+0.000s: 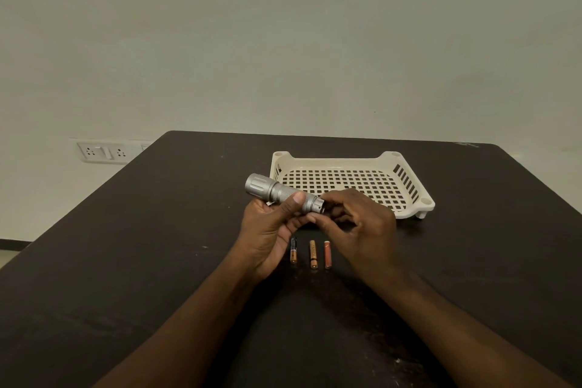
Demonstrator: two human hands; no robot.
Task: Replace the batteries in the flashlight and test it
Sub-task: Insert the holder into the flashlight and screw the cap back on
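Note:
A silver flashlight is held above the dark table, its head pointing up and to the left. My left hand grips its barrel, thumb on top. My right hand has its fingers curled at the flashlight's tail end, pinching something dark there that I cannot make out. Three small batteries lie side by side on the table below the hands: a black-and-copper battery, a copper battery and an orange-red battery.
A cream perforated plastic tray sits on the table just behind the hands, with nothing in it. A wall socket plate is on the wall at the left. The table's left edge runs diagonally.

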